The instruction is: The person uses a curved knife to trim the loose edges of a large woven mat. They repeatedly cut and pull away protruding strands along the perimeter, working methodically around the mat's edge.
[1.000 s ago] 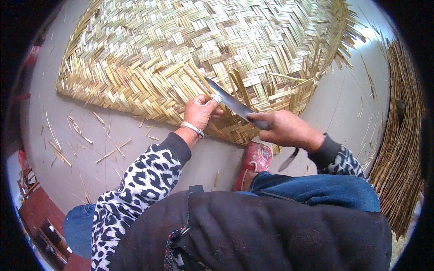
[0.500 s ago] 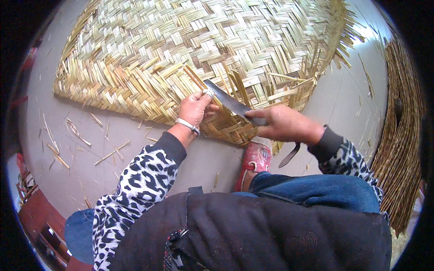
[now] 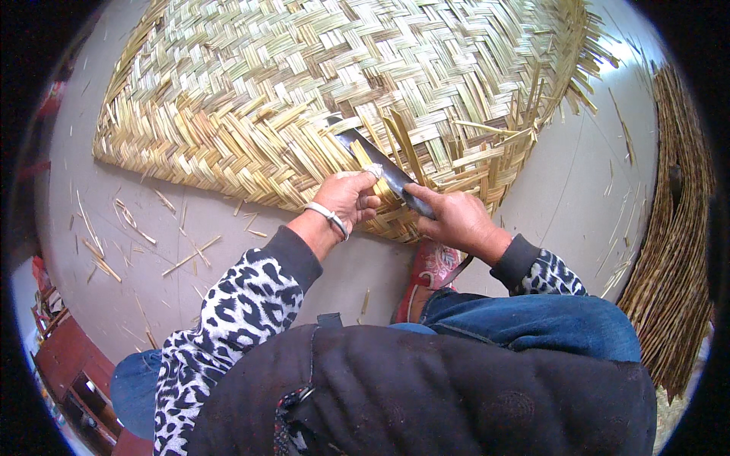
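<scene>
A large woven mat (image 3: 327, 57) of pale split-reed strips lies on the floor before me, its near border folded and braided. My left hand (image 3: 346, 199), with white wrapping on a finger and a light band at the wrist, is closed on a reed strip (image 3: 360, 154) at this border. My right hand (image 3: 458, 220) grips a long, dark, slightly curved metal blade (image 3: 389, 170), the index finger stretched along it. The blade lies slanted against the border, right beside my left fingers, its far tip at the strips. Loose strip ends (image 3: 407, 144) stand up just beyond it.
A thick bundle of brown stalks (image 3: 673, 243) lies at the right. Reed scraps (image 3: 190, 254) are scattered on the grey floor at the left. My red shoe (image 3: 426, 275) is close to the mat's near edge. Reddish-brown wooden furniture (image 3: 72, 353) stands at the lower left.
My right hand has moved left and slid the blade forward and left along the border. My left hand has shifted slightly right and nearer to me. A strip by the blade's tip now lies differently.
</scene>
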`<state>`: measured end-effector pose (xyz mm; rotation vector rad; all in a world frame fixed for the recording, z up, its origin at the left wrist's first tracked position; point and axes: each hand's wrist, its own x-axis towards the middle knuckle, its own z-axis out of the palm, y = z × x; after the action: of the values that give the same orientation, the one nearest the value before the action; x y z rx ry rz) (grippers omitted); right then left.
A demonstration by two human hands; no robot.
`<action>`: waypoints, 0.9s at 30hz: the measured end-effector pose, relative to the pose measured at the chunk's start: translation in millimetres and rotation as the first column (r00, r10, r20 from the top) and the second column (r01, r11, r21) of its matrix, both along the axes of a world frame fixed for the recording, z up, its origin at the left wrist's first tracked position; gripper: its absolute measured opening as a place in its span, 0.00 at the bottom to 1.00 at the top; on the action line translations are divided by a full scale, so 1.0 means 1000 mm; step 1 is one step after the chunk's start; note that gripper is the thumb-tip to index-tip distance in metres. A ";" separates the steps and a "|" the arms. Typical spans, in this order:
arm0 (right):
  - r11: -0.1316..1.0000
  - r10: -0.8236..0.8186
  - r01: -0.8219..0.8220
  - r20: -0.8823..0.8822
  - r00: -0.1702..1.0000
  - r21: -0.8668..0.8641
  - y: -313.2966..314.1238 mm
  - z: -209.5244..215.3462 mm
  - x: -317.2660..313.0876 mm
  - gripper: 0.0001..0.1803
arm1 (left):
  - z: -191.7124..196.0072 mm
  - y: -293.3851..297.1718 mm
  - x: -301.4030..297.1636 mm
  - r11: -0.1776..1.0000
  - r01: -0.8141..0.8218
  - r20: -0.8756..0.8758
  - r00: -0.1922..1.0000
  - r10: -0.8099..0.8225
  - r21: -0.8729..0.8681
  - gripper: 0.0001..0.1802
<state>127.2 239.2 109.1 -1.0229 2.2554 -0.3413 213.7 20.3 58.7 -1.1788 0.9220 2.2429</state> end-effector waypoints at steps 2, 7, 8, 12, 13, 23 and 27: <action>1.000 0.013 -0.013 -0.003 1.000 -0.008 -0.002 0.001 -0.001 0.32 | -0.006 -0.002 -0.009 0.994 -0.045 0.027 0.998 0.048 -0.102 0.08; 0.998 0.023 -0.023 0.004 1.000 0.067 -0.003 0.004 -0.001 0.32 | -0.017 -0.015 -0.024 0.966 -0.009 0.064 0.998 0.026 -0.259 0.07; 0.997 0.029 -0.030 0.005 1.000 0.076 -0.004 0.005 -0.001 0.32 | -0.017 -0.016 -0.024 0.965 0.028 0.087 0.996 -0.005 -0.262 0.07; 0.993 0.058 -0.055 -0.018 0.998 0.105 -0.003 0.015 -0.001 0.32 | -0.012 -0.019 -0.015 0.695 0.351 0.050 0.909 -0.413 -0.628 0.12; 0.991 0.066 -0.065 -0.008 0.998 0.118 -0.002 0.020 0.000 0.32 | -0.011 -0.019 -0.011 0.620 0.336 0.054 0.902 -0.427 -0.710 0.14; 0.959 0.097 -0.078 -0.060 0.993 0.272 0.034 0.104 -0.027 0.32 | -0.034 -0.012 -0.013 -0.093 0.271 0.278 0.801 -0.531 -0.958 0.20; 0.990 -0.137 0.121 0.318 0.938 0.070 0.026 0.110 -0.046 0.33 | -0.028 -0.020 -0.016 0.446 0.151 -0.006 0.943 -0.332 -0.882 0.16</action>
<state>81.6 265.5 219.6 -0.7342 2.0259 -0.4710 197.7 0.4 30.5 -1.0683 2.3458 1.5880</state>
